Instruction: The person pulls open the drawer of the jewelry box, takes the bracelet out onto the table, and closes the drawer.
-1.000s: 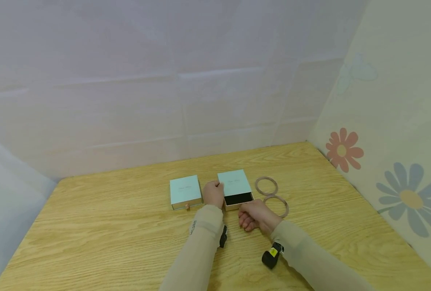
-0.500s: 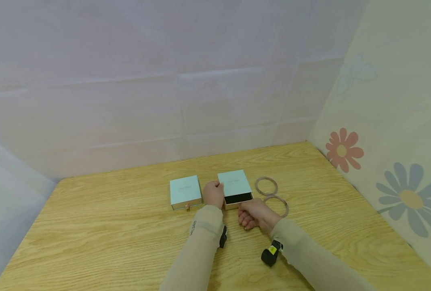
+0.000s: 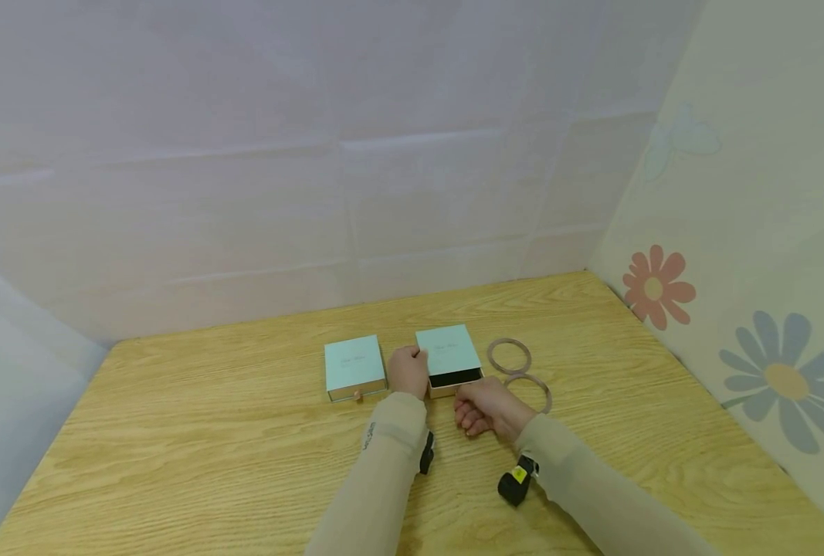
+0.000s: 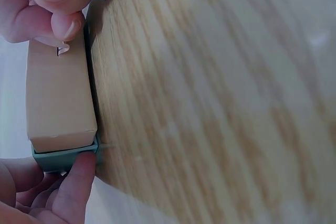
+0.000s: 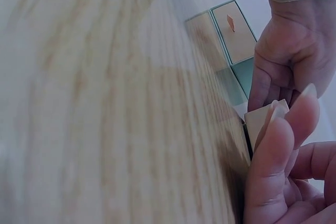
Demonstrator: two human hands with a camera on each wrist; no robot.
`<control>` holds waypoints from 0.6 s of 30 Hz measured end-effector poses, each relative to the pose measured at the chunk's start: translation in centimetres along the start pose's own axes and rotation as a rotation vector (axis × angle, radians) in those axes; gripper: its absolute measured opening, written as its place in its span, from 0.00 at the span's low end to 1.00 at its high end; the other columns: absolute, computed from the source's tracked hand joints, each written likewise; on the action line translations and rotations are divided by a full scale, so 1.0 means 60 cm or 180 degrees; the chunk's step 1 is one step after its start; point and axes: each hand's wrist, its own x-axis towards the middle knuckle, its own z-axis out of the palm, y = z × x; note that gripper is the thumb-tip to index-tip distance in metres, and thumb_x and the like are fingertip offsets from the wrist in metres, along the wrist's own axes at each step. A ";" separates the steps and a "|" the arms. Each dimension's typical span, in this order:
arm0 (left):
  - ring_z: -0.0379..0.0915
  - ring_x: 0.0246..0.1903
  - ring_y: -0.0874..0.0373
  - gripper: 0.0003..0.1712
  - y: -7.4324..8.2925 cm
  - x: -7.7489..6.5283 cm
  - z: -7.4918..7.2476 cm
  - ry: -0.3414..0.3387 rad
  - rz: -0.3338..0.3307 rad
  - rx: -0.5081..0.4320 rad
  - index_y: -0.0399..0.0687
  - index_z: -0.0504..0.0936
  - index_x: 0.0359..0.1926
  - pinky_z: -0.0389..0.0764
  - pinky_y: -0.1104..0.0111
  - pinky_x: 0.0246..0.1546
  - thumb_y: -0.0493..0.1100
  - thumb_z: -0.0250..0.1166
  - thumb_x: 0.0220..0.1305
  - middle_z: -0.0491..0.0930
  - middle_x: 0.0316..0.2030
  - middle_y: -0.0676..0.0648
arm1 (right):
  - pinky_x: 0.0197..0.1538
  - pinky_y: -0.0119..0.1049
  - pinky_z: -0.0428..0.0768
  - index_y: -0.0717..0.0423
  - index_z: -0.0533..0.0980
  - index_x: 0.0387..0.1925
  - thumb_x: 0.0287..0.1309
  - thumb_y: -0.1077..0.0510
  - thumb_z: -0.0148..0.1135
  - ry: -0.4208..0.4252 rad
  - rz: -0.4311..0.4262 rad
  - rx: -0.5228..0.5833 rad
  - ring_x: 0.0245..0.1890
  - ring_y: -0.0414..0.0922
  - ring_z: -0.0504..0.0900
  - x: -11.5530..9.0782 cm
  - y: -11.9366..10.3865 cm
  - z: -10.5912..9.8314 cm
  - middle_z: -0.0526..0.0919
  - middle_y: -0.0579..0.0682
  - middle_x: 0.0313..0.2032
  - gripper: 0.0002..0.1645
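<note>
A mint-coloured drawer gift box lies in the middle of the table, its beige drawer partly out and black inside. My left hand grips the box's outer sleeve by its left side; thumb and fingers hold its edge in the left wrist view. At the drawer's front, my right hand pinches the small ribbon pull tab between thumb and finger. Two pinkish-brown bangles lie to the right: the far bangle in full view, the near bangle partly hidden behind my right hand.
To the left of my left hand sits a second mint drawer box, closed, with its tab toward me. The wooden table meets a pale cloth wall at the back and a flowered wall on the right.
The drawer has slid slightly farther into its sleeve, and my right hand has moved a little forward with it. My left hand, the bangles and the other box have stayed put.
</note>
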 end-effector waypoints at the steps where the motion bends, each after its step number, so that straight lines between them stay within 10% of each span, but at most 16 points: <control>1: 0.59 0.17 0.59 0.14 0.000 0.000 0.000 0.0010 0.0006 0.0004 0.33 0.84 0.48 0.69 0.67 0.26 0.36 0.55 0.72 0.82 0.35 0.38 | 0.18 0.29 0.77 0.66 0.76 0.26 0.60 0.65 0.49 -0.0004 -0.0008 -0.0001 0.12 0.36 0.72 0.000 -0.001 0.000 0.77 0.49 0.16 0.11; 6: 0.58 0.16 0.59 0.13 0.001 0.001 0.001 0.0019 0.0037 0.0020 0.32 0.85 0.43 0.68 0.67 0.24 0.36 0.55 0.72 0.79 0.28 0.37 | 0.18 0.30 0.77 0.66 0.76 0.27 0.60 0.65 0.49 0.0004 0.0023 0.0005 0.11 0.37 0.72 0.001 -0.003 -0.001 0.77 0.49 0.16 0.11; 13: 0.78 0.37 0.48 0.18 0.007 -0.003 0.000 -0.0009 -0.0070 -0.0042 0.31 0.78 0.57 0.78 0.60 0.39 0.36 0.55 0.73 0.76 0.56 0.33 | 0.17 0.30 0.76 0.67 0.75 0.28 0.61 0.65 0.49 0.0004 0.0028 0.0036 0.11 0.36 0.72 0.006 -0.004 -0.002 0.77 0.49 0.15 0.11; 18: 0.68 0.21 0.55 0.15 0.005 -0.002 0.001 0.0004 -0.0054 -0.0051 0.31 0.82 0.52 0.74 0.65 0.28 0.36 0.55 0.72 0.82 0.39 0.34 | 0.17 0.30 0.77 0.67 0.75 0.28 0.61 0.65 0.49 0.0003 0.0041 0.0041 0.11 0.36 0.71 0.007 -0.005 -0.001 0.77 0.49 0.15 0.11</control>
